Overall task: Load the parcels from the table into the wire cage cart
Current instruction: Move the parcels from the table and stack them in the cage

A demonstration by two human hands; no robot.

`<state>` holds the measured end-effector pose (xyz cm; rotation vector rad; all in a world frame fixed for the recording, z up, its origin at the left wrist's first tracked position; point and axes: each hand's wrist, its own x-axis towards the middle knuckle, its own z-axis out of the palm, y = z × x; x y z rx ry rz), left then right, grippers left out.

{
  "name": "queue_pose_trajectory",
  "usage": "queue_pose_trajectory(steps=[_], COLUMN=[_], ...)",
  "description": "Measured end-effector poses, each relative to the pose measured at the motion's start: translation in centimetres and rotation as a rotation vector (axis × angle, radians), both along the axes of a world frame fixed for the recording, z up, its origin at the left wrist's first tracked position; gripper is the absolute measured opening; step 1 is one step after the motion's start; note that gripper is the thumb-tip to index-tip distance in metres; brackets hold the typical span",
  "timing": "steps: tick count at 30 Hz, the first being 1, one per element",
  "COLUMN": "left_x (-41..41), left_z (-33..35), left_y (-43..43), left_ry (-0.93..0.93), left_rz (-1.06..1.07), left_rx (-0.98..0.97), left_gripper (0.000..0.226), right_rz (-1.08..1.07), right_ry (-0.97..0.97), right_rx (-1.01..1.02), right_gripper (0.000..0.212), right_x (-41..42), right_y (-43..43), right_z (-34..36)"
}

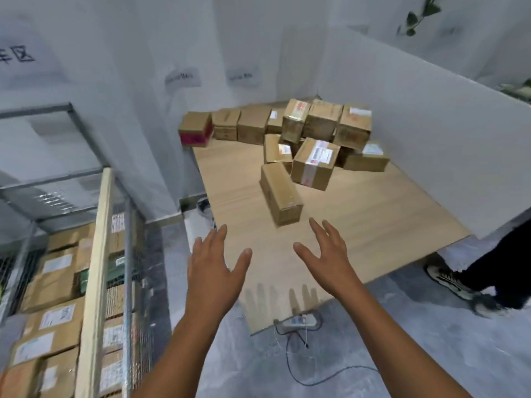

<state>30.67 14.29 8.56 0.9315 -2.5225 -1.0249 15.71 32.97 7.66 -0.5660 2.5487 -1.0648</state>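
Pale wood forms the top of the table point(373, 219), which fills the centre of the view and stands in a corner of white partition walls point(416, 104). At left, the wire cage cart point(130, 254) holds stacked, white-labelled cardboard boxes point(54, 282). A light wooden post point(96, 268) runs up its near side; blur makes it unclear whether the post is part of the cart.

The parcels point(321, 124) are heaped at the far right corner of the table, with a row continuing left along the back edge. One long parcel point(280, 193) lies apart from the heap, nearest the hands.

The left hand point(214, 271) and right hand point(330, 262) reach forward over the near part of the table, fingers spread wide and holding nothing. The right fingertips are just short of the long parcel's near end.

On the grey floor are another person's shoe point(448, 280) at right and a power strip point(298, 321) with trailing cables below the table's near corner.
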Motion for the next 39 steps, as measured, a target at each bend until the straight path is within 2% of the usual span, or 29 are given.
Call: queue_pose_trajectory(steps=[6,14,25,29,33,36,39], left_x=[-5.2,-14.4,-30.0,-31.2,-30.6,-30.8,-29.7], left_z=[-1.0,-5.3,-11.9,-14.5,-16.4,-16.4,-14.9], left_y=[2.7,-0.4,-4.4,-4.5,-4.6,-4.8,-4.2], left_ry=[0.011,-0.043,-0.09,-0.113,-0.099,-0.061,0.003], left_rz=[-0.034,-0.077,-0.044,0.038,-0.017,-0.028,0.071], left_rx=[0.028,0.093,0.451,0.699,0.725,0.797,0.88], left_gripper=[0.075,0.069,0.073,0.067,0.057,0.059,0.054], right_rz=[-0.149,-0.192,-0.217,-0.199,-0.153,-0.059,-0.011], right_ry=[-0.019,-0.151,-0.284,-0.323,-0.417,-0.485,-0.479], right_rx=[-0.054,-0.034,0.05,0.023,0.009,0.001,-0.072], right_gripper=[0.072,0.072,0.068,0.066,0.07,0.066,0.058], right_x=[-4.2,-11.1,-22.0,-25.1,-27.1,-27.2,-26.1], right_y=[3.4,0.7,-7.9,-10.1,-12.3,-13.3,-13.4], right_z=[-0.4,-3.7,-7.5,-9.1,-10.7,-11.8,-11.9])
